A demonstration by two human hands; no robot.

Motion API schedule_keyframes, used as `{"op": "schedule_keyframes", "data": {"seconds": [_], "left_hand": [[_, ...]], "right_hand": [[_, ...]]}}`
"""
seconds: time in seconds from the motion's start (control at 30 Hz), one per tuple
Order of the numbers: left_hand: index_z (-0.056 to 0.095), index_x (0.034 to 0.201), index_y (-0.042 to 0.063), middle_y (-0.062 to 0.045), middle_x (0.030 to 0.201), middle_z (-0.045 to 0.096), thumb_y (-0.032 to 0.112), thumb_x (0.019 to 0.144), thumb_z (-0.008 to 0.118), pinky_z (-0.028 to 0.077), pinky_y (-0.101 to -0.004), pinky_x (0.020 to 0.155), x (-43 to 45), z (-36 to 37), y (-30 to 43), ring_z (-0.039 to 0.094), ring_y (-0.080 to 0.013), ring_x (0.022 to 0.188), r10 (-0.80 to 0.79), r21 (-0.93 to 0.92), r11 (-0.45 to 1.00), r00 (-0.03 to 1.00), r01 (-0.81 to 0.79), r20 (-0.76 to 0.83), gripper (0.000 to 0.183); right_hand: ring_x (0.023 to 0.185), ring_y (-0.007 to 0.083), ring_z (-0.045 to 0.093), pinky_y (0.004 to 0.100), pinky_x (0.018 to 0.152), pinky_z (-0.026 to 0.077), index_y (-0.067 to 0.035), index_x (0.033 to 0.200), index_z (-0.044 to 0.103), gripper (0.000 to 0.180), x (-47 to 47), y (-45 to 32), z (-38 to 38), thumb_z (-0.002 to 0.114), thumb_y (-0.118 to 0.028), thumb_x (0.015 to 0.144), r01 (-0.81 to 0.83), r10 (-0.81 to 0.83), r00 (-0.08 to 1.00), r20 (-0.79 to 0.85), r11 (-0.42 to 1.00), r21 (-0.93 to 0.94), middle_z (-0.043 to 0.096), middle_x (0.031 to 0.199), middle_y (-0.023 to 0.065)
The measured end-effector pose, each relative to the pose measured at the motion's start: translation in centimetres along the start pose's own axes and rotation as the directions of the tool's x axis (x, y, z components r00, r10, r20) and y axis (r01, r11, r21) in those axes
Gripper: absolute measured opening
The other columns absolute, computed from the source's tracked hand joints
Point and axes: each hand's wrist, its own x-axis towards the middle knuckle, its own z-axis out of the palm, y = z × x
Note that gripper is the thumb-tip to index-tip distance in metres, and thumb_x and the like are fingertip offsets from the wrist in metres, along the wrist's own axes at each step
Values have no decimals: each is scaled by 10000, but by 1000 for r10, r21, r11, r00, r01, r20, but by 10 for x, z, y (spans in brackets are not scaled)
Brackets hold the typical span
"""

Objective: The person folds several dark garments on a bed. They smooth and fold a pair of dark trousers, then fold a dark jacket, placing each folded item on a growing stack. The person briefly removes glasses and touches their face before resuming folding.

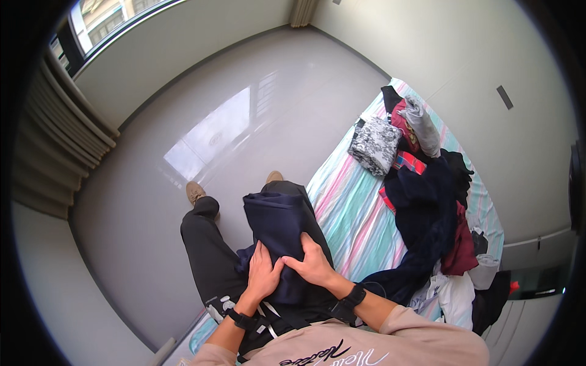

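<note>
A folded navy garment (274,219) rests lengthwise on my right thigh, its layers stacked at the far end. My left hand (264,274) holds its near left side, fingers pointing forward along the cloth. On the opposite side, my right hand (313,261) grips the edge, its thumb reaching across the top. Both thumbs nearly meet on the fabric. A loose bit of navy cloth (245,258) hangs out by my left hand. The fingers under the garment are hidden.
I sit on a bed with a striped sheet (339,206). To my right lie a dark navy garment (421,210), a rolled grey-and-white patterned cloth (377,142), a grey roll (421,126), a maroon cloth (460,251) and white clothes (458,297). A curtain (64,137) hangs at the left.
</note>
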Motion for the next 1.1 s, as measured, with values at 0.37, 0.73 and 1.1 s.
{"op": "schedule_keyframes", "data": {"seconds": [0.37, 0.73, 1.1], "left_hand": [[278, 1615, -59, -304, 1599, 397, 299, 991, 674, 324, -445, 1238, -8, -23, 27, 393, -447, 1496, 34, -123, 991, 987, -54, -157, 821], [502, 1387, -61, -230, 1512, 513, 69, 860, 661, 398, -444, 1159, -24, -78, 48, 528, -387, 1350, 107, -83, 982, 858, -171, -502, 566], [507, 1420, -9, -168, 1460, 554, 47, 984, 590, 467, -393, 1066, -30, -116, -36, 537, -286, 1362, -208, -246, 967, 748, 62, -630, 447]], "right_hand": [[1071, 168, 682, 324, 980, 537, 96, 1248, 660, 362, 26, 22, 9, 663, 81, 887, -245, 296, 954, -39, 851, 465, 747, 1176, 109], [969, 257, 763, 394, 949, 601, 56, 1212, 720, 327, 80, 17, -115, 657, 87, 893, -161, 427, 902, -67, 475, 865, 779, 1135, 150], [1057, 292, 739, 430, 994, 586, 63, 1286, 660, 356, 183, 27, -369, 645, 17, 934, 239, 57, 922, -384, 697, 676, 741, 1224, 170]]}}
